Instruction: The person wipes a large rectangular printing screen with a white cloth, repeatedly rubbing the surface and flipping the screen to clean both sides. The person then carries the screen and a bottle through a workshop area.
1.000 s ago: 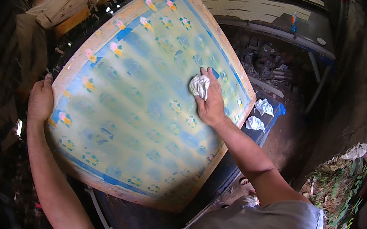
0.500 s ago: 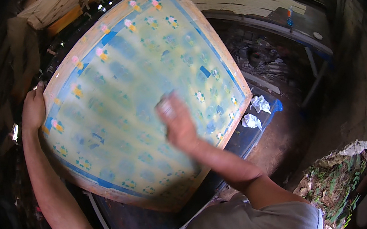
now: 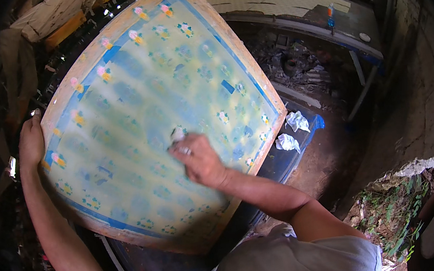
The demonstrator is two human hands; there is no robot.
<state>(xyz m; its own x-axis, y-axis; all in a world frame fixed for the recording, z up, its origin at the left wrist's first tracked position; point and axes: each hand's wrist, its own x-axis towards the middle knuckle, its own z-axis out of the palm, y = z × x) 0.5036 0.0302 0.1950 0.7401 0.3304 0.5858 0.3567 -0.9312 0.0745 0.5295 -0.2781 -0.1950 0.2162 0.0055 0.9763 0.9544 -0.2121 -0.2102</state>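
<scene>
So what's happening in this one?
A person is wiping a large wooden-framed printing screen with a flower pattern on its mesh. The right hand presses a crumpled white rag against the middle of the mesh, while the left hand grips the frame's left edge to steady it. The screen leans tilted over a dark blue trough, where two more crumpled white rags lie by the screen's right edge.

Right of the right hand [image 3: 198,161], sunlit dirt ground [image 3: 332,160] meets a cracked wall [image 3: 422,106], with a long bench [image 3: 323,32] beyond and weeds [image 3: 391,212] below.
</scene>
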